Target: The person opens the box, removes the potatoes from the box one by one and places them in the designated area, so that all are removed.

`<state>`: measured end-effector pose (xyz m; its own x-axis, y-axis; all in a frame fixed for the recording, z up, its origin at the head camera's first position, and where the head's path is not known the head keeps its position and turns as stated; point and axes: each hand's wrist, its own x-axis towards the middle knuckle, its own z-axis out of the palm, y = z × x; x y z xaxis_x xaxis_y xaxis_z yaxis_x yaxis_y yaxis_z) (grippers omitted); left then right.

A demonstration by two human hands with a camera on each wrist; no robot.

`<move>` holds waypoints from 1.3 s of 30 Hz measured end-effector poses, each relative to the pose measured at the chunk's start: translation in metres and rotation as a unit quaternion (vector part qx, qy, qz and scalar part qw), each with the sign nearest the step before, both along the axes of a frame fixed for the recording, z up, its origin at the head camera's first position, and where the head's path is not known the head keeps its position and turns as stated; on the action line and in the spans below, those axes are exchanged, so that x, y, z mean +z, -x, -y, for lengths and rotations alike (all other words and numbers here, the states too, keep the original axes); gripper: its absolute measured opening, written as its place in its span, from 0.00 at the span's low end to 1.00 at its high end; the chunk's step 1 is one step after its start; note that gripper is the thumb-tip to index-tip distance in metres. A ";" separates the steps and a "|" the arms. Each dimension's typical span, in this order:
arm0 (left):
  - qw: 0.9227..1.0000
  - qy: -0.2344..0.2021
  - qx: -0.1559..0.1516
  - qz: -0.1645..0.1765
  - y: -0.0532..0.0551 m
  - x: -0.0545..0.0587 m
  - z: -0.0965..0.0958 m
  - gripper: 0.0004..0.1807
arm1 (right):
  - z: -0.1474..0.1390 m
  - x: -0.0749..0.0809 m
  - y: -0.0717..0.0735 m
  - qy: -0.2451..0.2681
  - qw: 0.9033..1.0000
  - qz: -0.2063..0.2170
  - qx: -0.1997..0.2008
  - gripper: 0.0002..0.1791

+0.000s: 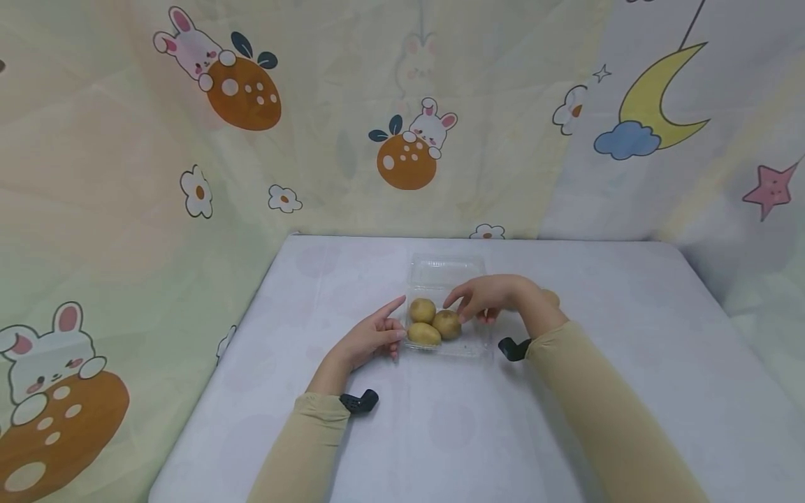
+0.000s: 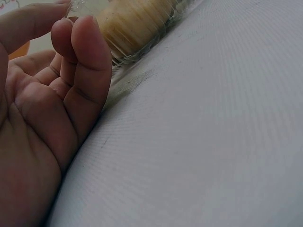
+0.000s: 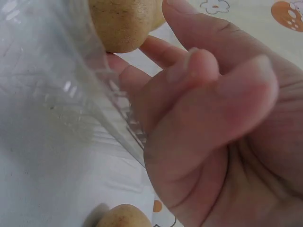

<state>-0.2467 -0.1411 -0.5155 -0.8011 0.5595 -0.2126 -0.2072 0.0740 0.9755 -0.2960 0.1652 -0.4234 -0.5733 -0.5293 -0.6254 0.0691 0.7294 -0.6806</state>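
Observation:
A clear plastic clamshell box (image 1: 468, 347) lies with its lid folded back on the table. Three potatoes sit in its left half: a rear one (image 1: 422, 309), a front one (image 1: 424, 334) and a right one (image 1: 447, 325). My left hand (image 1: 367, 339) pinches the box's left rim, index finger stretched along the side; its lower fingers curl in the left wrist view. Thumb and fingers of my right hand (image 1: 490, 293) hold the right potato from above. In the right wrist view this potato (image 3: 120, 23) shows between them, beside the clear wall.
Another potato (image 1: 550, 297) lies on the table beyond my right wrist, partly hidden by it. The white-covered table (image 1: 453, 426) ends at the back against a printed cloth (image 1: 333, 140). The box's lid (image 1: 446, 269) extends toward the far edge.

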 end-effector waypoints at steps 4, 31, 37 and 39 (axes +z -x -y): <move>1.000 -0.001 0.002 0.000 -0.001 0.001 -0.001 0.47 | 0.001 0.000 0.000 -0.006 1.000 -0.006 0.018 0.25; 1.000 0.000 0.002 -0.003 -0.002 0.002 -0.001 0.47 | 0.013 -0.009 0.006 -0.067 0.996 -0.014 0.056 0.32; 1.000 -0.001 -0.001 -0.002 -0.002 0.002 -0.001 0.47 | 0.013 -0.009 0.006 -0.067 0.996 -0.015 0.056 0.32; 1.000 0.000 -0.002 -0.006 -0.002 0.002 -0.001 0.47 | 0.012 -0.009 0.006 -0.067 0.996 -0.016 0.058 0.31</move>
<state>-0.2444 -0.1401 -0.5134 -0.8016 0.5623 -0.2032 -0.1960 0.0741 0.9778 -0.3021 0.1529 -0.4328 -0.5349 -0.5063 -0.6764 -0.0407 0.8151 -0.5779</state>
